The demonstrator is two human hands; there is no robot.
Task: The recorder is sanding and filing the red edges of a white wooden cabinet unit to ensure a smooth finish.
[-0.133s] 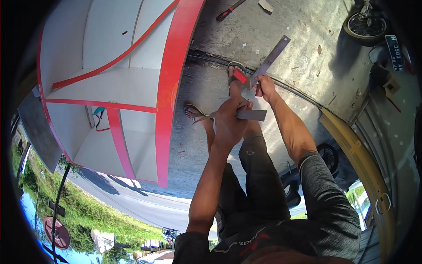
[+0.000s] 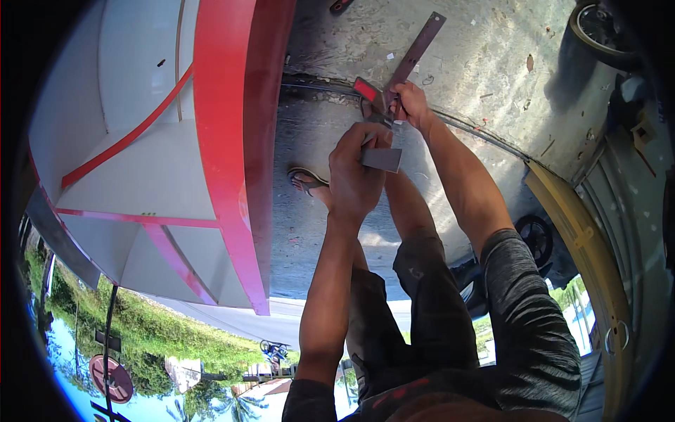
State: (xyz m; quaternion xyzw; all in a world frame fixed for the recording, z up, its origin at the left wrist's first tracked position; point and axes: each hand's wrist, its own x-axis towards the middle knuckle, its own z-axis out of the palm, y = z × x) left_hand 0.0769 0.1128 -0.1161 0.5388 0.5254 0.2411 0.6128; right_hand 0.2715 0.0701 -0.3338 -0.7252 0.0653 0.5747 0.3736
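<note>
My left hand [image 2: 357,169] is closed around a thin grey flat piece [image 2: 382,160], whose squared end sticks out to the right of the fingers. Farther out, my right hand [image 2: 413,104] grips a metal try square [image 2: 417,53] near its corner, and the long blade points away up the picture. At that corner sits a short piece with a red face [image 2: 365,88]; I cannot tell whether it belongs to the square. Both hands are held over my legs and sandalled feet, with the left nearer to me.
A white cabinet with red edging [image 2: 221,84] stands close on the left, a loose red strip [image 2: 133,141] curving across it. A red-and-black handled tool [image 2: 340,6] lies on the concrete floor. At right are a motorcycle wheel [image 2: 601,35] and a yellow frame [image 2: 583,239].
Both hands and the square sit higher and slightly farther left in the picture. The cabinet has shifted left, and the floor tool has slid up to the top edge.
</note>
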